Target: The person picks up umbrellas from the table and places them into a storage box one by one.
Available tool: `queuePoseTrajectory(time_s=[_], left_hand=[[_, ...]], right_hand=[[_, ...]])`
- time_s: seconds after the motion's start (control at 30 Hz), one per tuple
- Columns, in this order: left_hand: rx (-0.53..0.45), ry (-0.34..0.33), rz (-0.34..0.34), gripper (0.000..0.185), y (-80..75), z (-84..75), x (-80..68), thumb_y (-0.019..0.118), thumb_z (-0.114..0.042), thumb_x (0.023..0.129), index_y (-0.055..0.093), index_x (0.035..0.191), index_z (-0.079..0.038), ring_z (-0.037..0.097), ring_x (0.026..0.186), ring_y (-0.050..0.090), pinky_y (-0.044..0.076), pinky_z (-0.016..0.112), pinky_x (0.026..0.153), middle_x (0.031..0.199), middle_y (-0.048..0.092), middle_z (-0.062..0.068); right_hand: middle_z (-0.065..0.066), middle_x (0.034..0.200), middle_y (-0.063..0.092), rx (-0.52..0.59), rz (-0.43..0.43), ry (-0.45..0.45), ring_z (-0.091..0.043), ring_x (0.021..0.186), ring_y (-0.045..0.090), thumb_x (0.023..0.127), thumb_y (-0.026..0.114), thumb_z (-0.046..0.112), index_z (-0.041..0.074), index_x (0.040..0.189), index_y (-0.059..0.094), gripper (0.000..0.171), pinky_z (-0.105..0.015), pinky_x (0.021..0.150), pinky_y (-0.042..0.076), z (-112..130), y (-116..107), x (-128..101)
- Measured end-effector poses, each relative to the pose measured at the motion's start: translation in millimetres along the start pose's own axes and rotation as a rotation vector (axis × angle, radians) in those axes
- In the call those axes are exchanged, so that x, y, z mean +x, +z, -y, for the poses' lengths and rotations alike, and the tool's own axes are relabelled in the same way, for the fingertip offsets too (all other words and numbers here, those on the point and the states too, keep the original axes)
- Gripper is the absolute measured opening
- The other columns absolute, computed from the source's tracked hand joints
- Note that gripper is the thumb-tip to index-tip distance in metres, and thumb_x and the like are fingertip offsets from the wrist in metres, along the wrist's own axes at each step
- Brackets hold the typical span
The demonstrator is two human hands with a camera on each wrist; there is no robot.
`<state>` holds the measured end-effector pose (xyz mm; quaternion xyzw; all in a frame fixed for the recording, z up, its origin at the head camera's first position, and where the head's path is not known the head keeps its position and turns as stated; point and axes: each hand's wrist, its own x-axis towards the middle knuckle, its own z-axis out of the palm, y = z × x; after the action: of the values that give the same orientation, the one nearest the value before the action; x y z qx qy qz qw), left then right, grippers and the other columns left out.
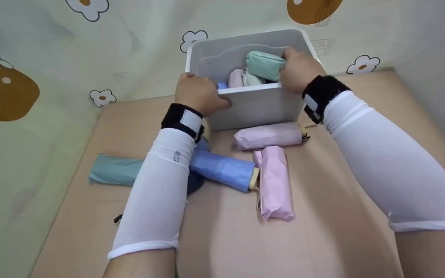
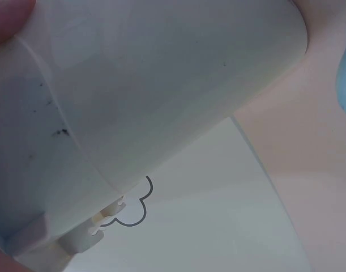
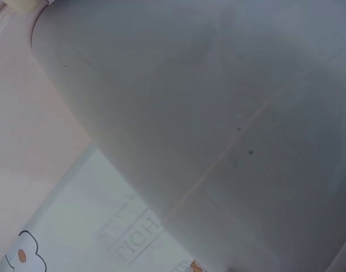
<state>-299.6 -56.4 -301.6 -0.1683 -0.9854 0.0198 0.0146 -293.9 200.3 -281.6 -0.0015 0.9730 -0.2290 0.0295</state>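
A white plastic bin (image 1: 253, 104) stands at the back of the table against the wall. My left hand (image 1: 201, 92) grips its front left rim, fingers curled over the edge. My right hand (image 1: 296, 69) reaches in at the bin's right side and holds the end of a mint-green folded umbrella (image 1: 264, 65), which lies on top of the others. A pale pink umbrella (image 1: 236, 78) and a blue one (image 1: 222, 85) show inside the bin. The left wrist view is filled by the bin's outer wall (image 2: 161, 85), and so is the right wrist view (image 3: 218, 113).
On the pink tabletop (image 1: 222, 239) in front of the bin lie two pink folded umbrellas (image 1: 269, 135) (image 1: 276, 182), a blue one (image 1: 222, 169) and a teal one (image 1: 112, 170). A dark one is partly hidden under my left forearm. Patterned walls close in the back and left.
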Motion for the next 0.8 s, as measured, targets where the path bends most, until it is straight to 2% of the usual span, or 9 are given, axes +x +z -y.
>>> queuePoseTrajectory(time_s=[0.3, 0.53, 0.8], left_hand=[[-0.002, -0.006, -0.01, 0.049, 0.7, 0.0, -0.6, 0.065, -0.062, 0.086, 0.07, 0.077, -0.014, 0.026, 0.096, 0.071, 0.031, 0.049, 0.125, 0.077, 0.071, 0.003], [-0.007, 0.005, -0.03, 0.048, -0.6, 0.4, -2.1, 0.066, -0.06, 0.085, 0.073, 0.08, -0.013, 0.026, 0.099, 0.073, 0.032, 0.048, 0.123, 0.081, 0.075, 0.004], [-0.01, 0.0, -0.03, 0.048, 0.1, 0.2, -1.6, 0.066, -0.061, 0.086, 0.071, 0.077, -0.014, 0.027, 0.097, 0.073, 0.031, 0.05, 0.124, 0.077, 0.073, 0.004]], right_hand=[[-0.021, 0.147, 0.059, 0.007, -0.004, 0.006, -0.034, 0.119, 0.055, 0.105, 0.034, 0.019, 0.004, 0.152, 0.046, 0.051, -0.052, 0.107, 0.045, -1.1, 2.1, 1.9], [-0.021, 0.144, 0.061, 0.006, -0.022, -0.01, -0.036, 0.119, 0.057, 0.103, 0.035, 0.019, 0.003, 0.149, 0.05, 0.051, -0.053, 0.108, 0.046, 1.9, 1.3, -3.3], [-0.021, 0.155, 0.053, 0.02, 0.047, 0.049, -0.037, 0.128, 0.052, 0.098, 0.038, 0.01, 0.006, 0.16, 0.039, 0.062, -0.056, 0.116, 0.042, 1.3, -2.7, -1.4]])
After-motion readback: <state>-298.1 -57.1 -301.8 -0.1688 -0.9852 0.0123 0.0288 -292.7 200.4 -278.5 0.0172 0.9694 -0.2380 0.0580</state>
